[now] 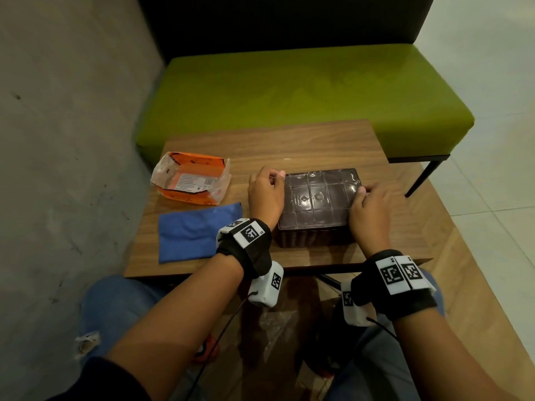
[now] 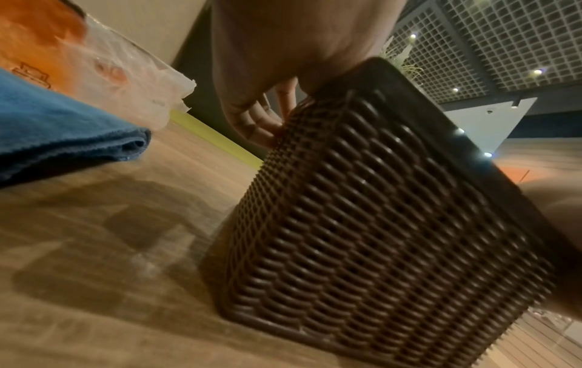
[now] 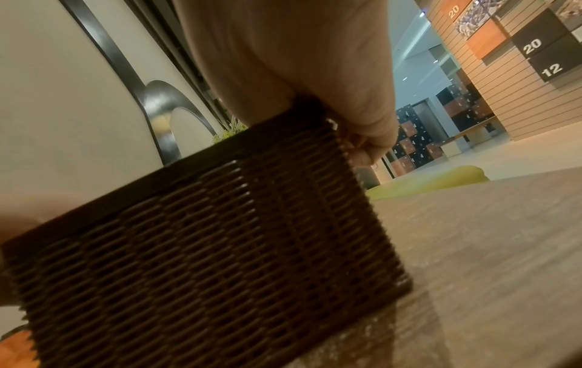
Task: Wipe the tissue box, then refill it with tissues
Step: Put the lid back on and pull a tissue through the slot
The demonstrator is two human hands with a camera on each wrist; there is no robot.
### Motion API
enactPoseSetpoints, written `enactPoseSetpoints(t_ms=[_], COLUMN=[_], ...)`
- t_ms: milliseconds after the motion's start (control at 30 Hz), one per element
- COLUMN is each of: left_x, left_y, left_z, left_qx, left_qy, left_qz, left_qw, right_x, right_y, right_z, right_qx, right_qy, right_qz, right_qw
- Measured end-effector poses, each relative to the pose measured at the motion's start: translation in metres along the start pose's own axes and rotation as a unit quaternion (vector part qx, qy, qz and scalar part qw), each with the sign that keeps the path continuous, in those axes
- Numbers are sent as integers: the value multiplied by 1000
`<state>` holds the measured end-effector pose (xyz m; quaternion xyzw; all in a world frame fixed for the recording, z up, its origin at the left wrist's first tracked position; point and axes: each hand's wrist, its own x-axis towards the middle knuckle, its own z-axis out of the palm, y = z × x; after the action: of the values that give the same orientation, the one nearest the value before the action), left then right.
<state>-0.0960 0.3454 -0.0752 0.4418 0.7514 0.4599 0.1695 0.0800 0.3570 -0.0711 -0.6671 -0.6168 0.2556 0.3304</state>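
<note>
A dark brown woven tissue box (image 1: 318, 198) lies on the wooden table (image 1: 318, 140) with its smooth gridded base facing up. My left hand (image 1: 269, 183) grips its left end, thumb on the top edge and fingers curled down the side. My right hand (image 1: 367, 198) grips the right end the same way. In the left wrist view the left hand (image 2: 264, 82) curls over the corner of the box (image 2: 378, 211). The right wrist view shows the right hand (image 3: 299, 62) over the edge of the box (image 3: 204, 236). A folded blue cloth (image 1: 194, 233) lies left of the box.
An orange and clear tissue pack (image 1: 191, 179) lies opened at the table's back left, behind the cloth (image 2: 63, 129). A green bench (image 1: 289, 88) stands beyond the table. A grey wall runs along the left. My knees sit under the near table edge.
</note>
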Motion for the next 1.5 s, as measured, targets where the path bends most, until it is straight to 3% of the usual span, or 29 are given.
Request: enactPoseSetpoints(t_ms=[333,433,500,600,667,767,867,933,1033,1100,1200,1267,1333,1500], left_x=[0,11,15,-2,-18,-22,-21,-18,-16,-16,-18,-18,-19,-18], left_y=[0,-2,6,32,42,29,21,22,19,12,-1,-6,-9,-9], left_z=[-8,-11,-16,-13,-6,4,4,4,-2,-16,-32,-30,-24,-23], left_qx=[30,46,72,153,160,251,336,334,231,110,-12,-35,-40,-37], left_qy=[-31,-93,-99,-58,-108,-180,-195,-195,-168,-109,-127,-185,-222,-226], left_qz=[32,-9,-16,127,179,151,141,133,83,-17,-170,-185,-173,-141], left_qw=[999,995,992,978,965,939,911,912,955,988,977,964,959,963], right_x=[-1,-2,-5,-6,-7,-7,-5,-4,-3,-2,4,5,7,8], right_y=[2,-6,-18,-41,-49,-38,-33,-35,-37,-35,-28,-23,-16,-12], right_z=[4,0,-5,1,12,21,22,24,22,13,-4,-6,0,11], right_qx=[-20,-86,-150,-161,-178,-244,-269,-270,-273,-240,-127,-95,-93,-21], right_qy=[-19,-30,-20,-37,-103,-177,-197,-195,-210,-216,-159,-159,-171,-134], right_qz=[-1,2,-34,-150,-211,-216,-184,-172,-172,-160,-64,-12,-15,25], right_qw=[1000,996,988,975,956,929,925,927,923,933,977,983,981,990])
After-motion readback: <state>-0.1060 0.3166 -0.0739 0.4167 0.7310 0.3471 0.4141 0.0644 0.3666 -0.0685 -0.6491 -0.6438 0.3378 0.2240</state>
